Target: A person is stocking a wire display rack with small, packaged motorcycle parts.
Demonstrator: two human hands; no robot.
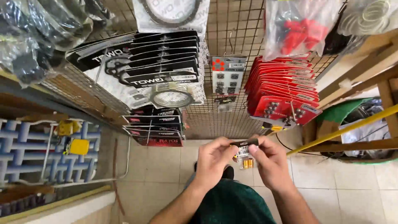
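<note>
A view from a head-worn camera looking down at a person's two bare hands, raised in front of a wire mesh display rack [240,37] hung with packaged small parts. The left hand [213,159] and the right hand [267,159] meet at the centre of the frame and together hold a small clear plastic packet with a black header card [244,144]. The fingers of both hands are pinched on the packet's black top strip, the left from the left end and the right from the right end. Below the strip the clear part of the packet hangs down between the hands, and a few small gold-coloured metal pieces [247,163] show inside it; what they are is too small to tell. The packet sits just below the rack, near its lower edge. On the rack to the right hangs a thick fanned stack of red carded packets with small metal parts [282,95]. At the centre hangs a grey card with a red mark and small dark pieces [228,74]. To the left hang black carded packets holding round metal rings [166,66]. Above, a clear plastic bag of red parts [300,29] hangs at the top. A yellow pole [344,128] slants across the right side. Beneath the hands lie the person's dark green garment [232,205] and a pale tiled floor [166,166].
</note>
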